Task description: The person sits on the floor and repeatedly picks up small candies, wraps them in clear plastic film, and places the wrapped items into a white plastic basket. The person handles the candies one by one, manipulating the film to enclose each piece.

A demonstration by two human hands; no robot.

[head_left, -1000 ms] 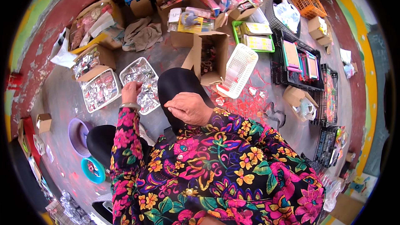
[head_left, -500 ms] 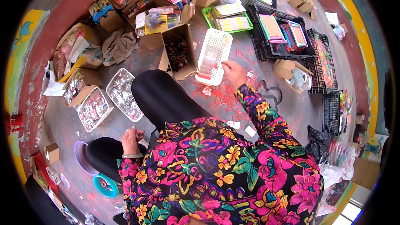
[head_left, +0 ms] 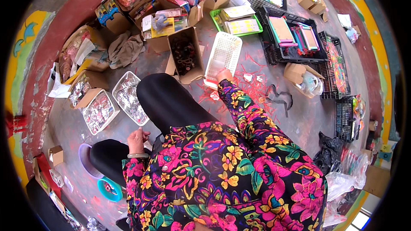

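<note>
My right hand (head_left: 224, 75) reaches into the near end of a long white plastic basket (head_left: 225, 50) on the floor ahead. Its fingers point away from me and are hidden behind the back of the hand. A few red bits show at the basket's near end. Close to my bent left leg, my left hand (head_left: 137, 140) is held up with its fingers curled in. Whatever those fingers may hold is too small to make out. Left of my knee, a white basket (head_left: 129, 96) holds many small shiny wrapped pieces, and a second white basket (head_left: 99, 111) beside it holds similar ones.
An open cardboard box (head_left: 186, 55) with dark contents adjoins the white basket. Red strips (head_left: 248, 87) litter the floor, with a black strap (head_left: 280, 98) to their right. Black crates (head_left: 291, 38) stand farther right, a green tray (head_left: 237, 21) behind. A turquoise ring-shaped tub (head_left: 109, 189) sits lower left.
My right hand has moved left from beside the white basket's right rim into its near end. My left hand has stayed nearly in place. The whole view has shifted slightly.
</note>
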